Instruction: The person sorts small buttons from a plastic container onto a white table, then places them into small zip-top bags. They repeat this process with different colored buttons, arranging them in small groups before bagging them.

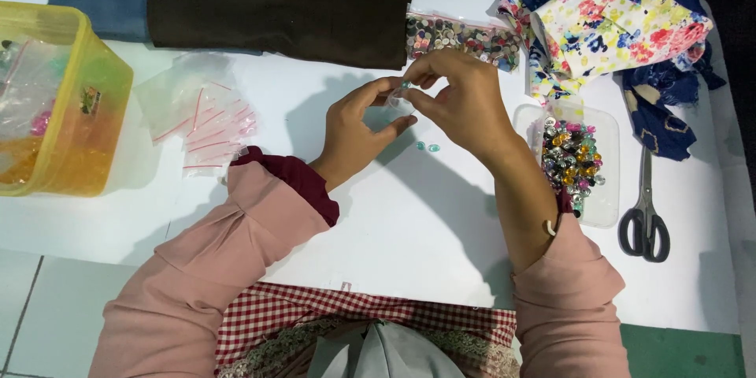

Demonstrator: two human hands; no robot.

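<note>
A small clear plastic bag [399,99] sits pinched between both hands above the middle of the white table [409,220]. It looks thin, limp and nearly weightless, slick enough to slide between fingertips, so the sensible hold is at its open mouth, one edge per hand. The left hand [356,132] closes thumb and forefinger narrowly on the bag's near side. The right hand [465,102] curls its fingers tight at the top edge, seemingly with a tiny teal gem [405,85] at the fingertips, though it is too small to be sure. Such a gem would be hard, smooth and easily dropped.

Two more teal gems [427,146] lie loose on the table just below the hands. To the right, a clear tray [606,197] holds a heap of mixed coloured gems, with scissors [645,220] beside it and floral fabric [614,24] behind. A packet of buttons [461,38] rests against dark brown cloth [283,0]. Left of the hands lie spare empty zip bags [201,118] and a yellow plastic box [59,102].
</note>
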